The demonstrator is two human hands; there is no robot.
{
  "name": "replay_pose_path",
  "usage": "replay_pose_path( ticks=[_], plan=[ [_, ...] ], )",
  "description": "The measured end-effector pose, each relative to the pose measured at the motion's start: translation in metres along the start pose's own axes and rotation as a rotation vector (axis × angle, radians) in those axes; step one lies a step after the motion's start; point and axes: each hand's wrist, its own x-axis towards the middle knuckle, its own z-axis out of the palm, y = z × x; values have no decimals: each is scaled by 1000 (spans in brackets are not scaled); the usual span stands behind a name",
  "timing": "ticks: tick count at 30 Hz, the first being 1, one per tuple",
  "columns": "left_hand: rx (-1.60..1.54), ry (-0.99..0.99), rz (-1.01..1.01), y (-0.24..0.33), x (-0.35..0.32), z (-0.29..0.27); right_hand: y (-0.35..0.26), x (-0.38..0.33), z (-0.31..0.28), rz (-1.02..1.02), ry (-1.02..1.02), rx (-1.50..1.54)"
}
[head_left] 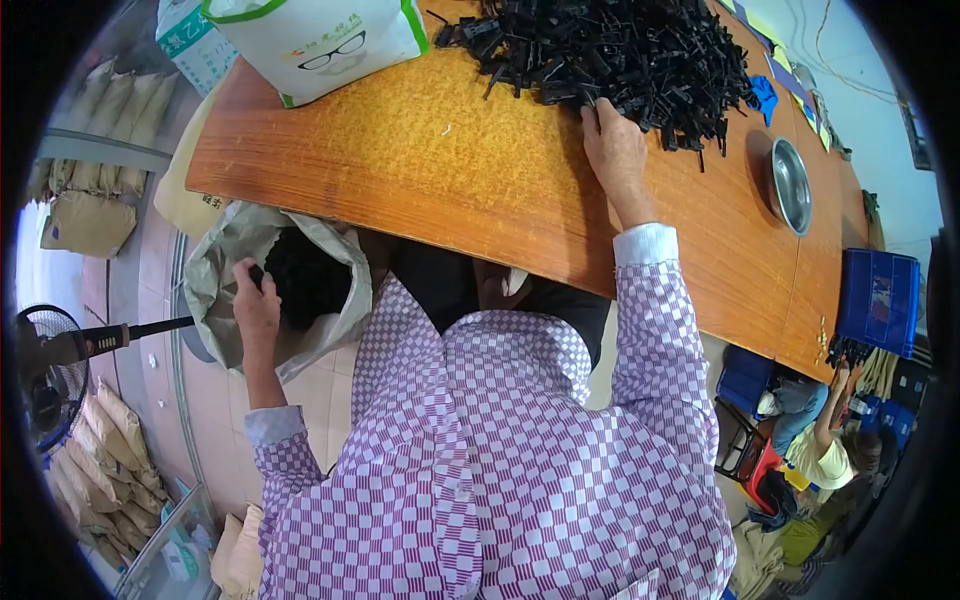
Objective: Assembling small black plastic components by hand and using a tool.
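Checked purple-and-white sleeves fill the near view; from them the left hand (256, 305) reaches down, its grip curled on the rim of a grey sack (225, 262) of black parts, seemingly to keep the mouth open. Right hand (614, 150) lies flat and open on the orange surface (430, 160), fingertips touching the heap of black plastic clips (620, 55), holding nothing; a steel bowl (790, 185) sits well apart
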Motion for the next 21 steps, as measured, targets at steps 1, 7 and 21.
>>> replay_pose_path(
  ticks=[1,7,21],
  plan=[
    [110,67,119,8,-4,0,4,0,-1,-6,49,100],
    [248,434,661,72,-15,27,39,-26,6,34,130,556],
    [-187,77,1011,167,-10,106,62,-188,-55,46,215,-88]
  ],
)
